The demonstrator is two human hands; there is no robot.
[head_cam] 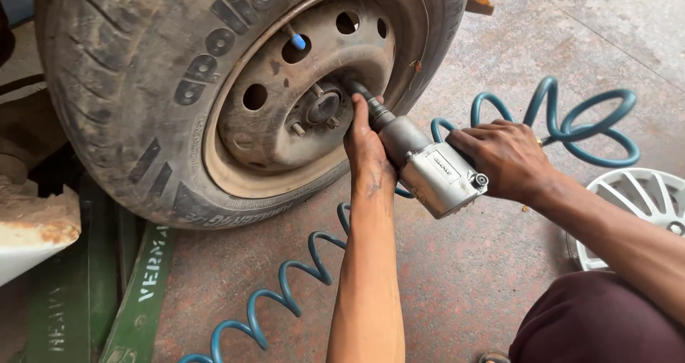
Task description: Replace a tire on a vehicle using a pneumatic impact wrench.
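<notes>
A grey pneumatic impact wrench (435, 174) points its black socket (360, 92) at the hub of a rusty steel wheel (307, 84) inside a worn black tyre (135, 84). My right hand (503, 156) grips the wrench's handle at the back. My left hand (367, 145) wraps around the front barrel just behind the socket, close to the hub. Bare wheel studs (298, 129) stick out around the hub centre (322, 107). A blue valve cap (298, 42) shows near the rim's top.
A coiled teal air hose (571, 124) runs from the wrench across the concrete floor, with more hose coils (285, 299) toward the bottom left. A white wheel cover (635, 206) lies at the right. Green lift ramp (135, 291) sits under the tyre. My knee (592, 327) is at bottom right.
</notes>
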